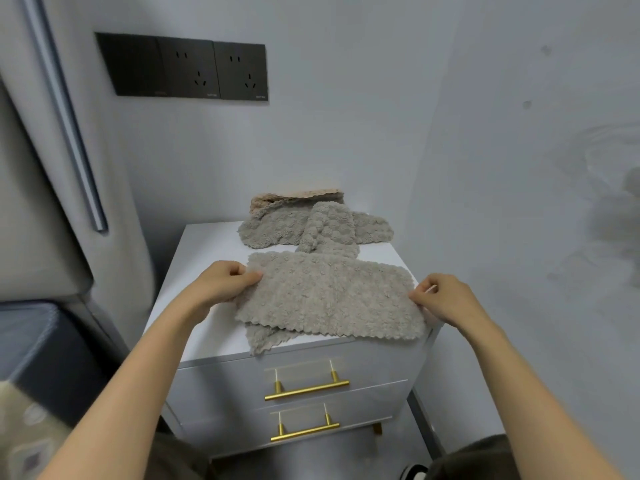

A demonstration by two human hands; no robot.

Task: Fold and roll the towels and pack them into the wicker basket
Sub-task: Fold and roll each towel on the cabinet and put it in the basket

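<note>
Only folding the near towel (329,299), pinching its ends with left hand (225,282) and right hand (440,299). Not seeing rolls or basket yet.

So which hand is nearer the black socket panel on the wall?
Left. The left hand pinches the left end of the grey-beige fluffy towel, below the black wall socket panel; the right hand pinches the opposite end, farther to the right.

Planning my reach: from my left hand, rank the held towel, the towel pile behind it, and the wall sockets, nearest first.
1. Held towel, pinched by the left hand.
2. Towel pile, farther back.
3. Wall sockets, high up behind.
</note>
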